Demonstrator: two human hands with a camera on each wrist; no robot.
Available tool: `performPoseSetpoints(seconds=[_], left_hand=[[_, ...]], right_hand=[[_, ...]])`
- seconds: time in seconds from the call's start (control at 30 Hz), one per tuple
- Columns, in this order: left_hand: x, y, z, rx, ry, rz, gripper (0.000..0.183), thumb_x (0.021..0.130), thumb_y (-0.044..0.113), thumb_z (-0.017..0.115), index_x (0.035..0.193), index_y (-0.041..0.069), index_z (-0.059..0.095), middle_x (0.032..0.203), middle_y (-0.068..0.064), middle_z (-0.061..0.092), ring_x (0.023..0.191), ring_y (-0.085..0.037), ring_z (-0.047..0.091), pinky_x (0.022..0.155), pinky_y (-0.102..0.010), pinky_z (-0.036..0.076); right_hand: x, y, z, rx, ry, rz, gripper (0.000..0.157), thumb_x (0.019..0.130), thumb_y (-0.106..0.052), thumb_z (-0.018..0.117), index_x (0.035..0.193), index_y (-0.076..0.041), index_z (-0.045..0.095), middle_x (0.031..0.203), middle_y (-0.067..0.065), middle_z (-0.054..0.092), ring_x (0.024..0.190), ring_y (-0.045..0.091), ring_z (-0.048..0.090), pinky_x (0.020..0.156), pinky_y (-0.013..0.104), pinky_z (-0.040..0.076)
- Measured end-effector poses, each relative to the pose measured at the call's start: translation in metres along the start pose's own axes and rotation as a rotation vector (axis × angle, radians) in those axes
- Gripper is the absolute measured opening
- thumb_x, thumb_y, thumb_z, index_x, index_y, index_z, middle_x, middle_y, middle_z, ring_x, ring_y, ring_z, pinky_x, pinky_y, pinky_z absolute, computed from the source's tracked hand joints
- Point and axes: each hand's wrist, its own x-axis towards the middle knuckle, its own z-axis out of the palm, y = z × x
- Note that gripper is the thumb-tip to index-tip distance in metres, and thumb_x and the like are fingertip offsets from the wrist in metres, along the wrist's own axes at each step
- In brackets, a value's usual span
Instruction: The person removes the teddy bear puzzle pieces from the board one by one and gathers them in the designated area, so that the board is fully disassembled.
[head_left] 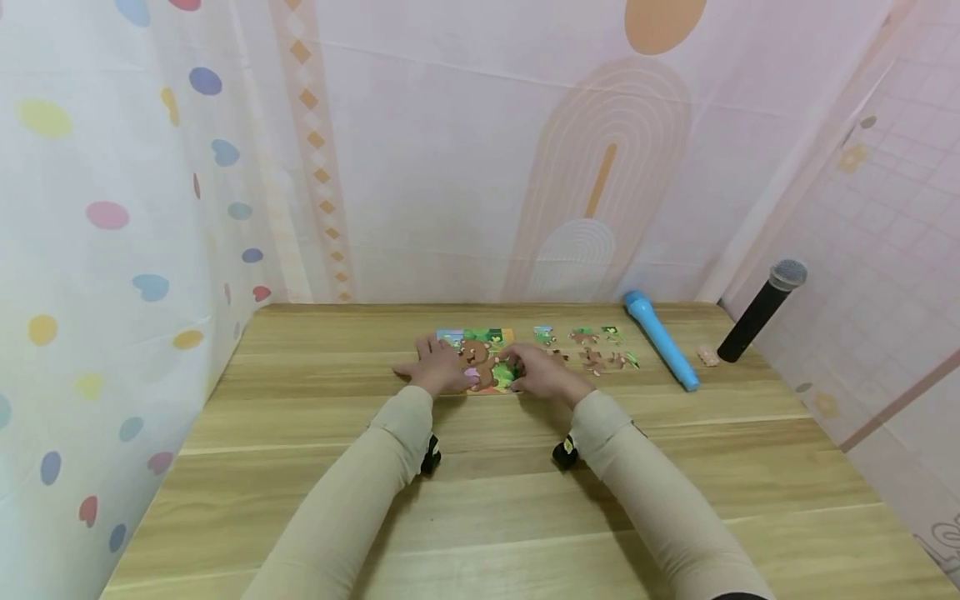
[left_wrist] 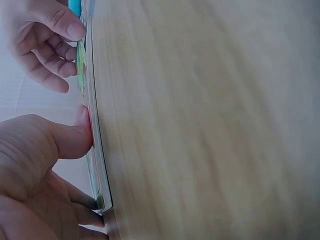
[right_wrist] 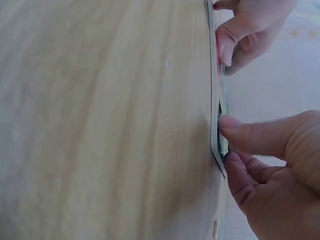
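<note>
A jigsaw puzzle with a brown bear picture (head_left: 474, 353) lies in a thin flat tray on the wooden table. My left hand (head_left: 438, 367) rests on its left side with the fingers spread, and the left thumb (left_wrist: 75, 140) presses near the front edge. At the right front corner my right hand (head_left: 546, 373) pinches a puzzle piece (right_wrist: 223, 137) between thumb and fingers. That piece sits slightly tilted in the tray; its picture is mostly hidden by the fingers. Right of the tray lie several loose puzzle pieces (head_left: 592, 358), some with brown bear parts and some green.
A blue toy microphone (head_left: 662, 342) lies beyond the loose pieces. Farther right are a small pinkish object (head_left: 707, 356) and a black microphone with a silver head (head_left: 759, 312). Patterned curtains (head_left: 420, 167) hang behind the wooden table (head_left: 495, 508) and along its sides.
</note>
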Motion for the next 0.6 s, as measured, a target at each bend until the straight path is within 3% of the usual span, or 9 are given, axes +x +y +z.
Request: performPoseSetpoints(seconds=[0.2, 0.6], left_hand=[[0.0013, -0.0008, 0.0010, 0.003, -0.004, 0.001, 0.097, 0.096, 0.053, 0.064, 0.158, -0.008, 0.020, 0.165, -0.026, 0.010, 0.152, -0.044, 0.005, 0.102, -0.085, 0.015], [0.0024, -0.0038, 0.0026, 0.011, -0.016, 0.009, 0.100, 0.097, 0.056, 0.061, 0.159, -0.008, 0.016, 0.167, -0.025, 0.006, 0.153, -0.043, 0.001, 0.102, -0.086, 0.014]], right_hand=[[-0.0001, 0.0011, 0.0001, 0.011, 0.010, 0.007, 0.048, 0.092, 0.003, 0.072, 0.137, 0.003, 0.055, 0.115, 0.011, 0.058, 0.105, 0.024, 0.057, 0.092, 0.039, 0.051], [-0.0056, 0.0002, 0.0034, -0.006, 0.073, 0.032, 0.048, 0.094, 0.004, 0.068, 0.139, 0.001, 0.052, 0.127, 0.015, 0.055, 0.113, 0.030, 0.056, 0.093, 0.042, 0.052]])
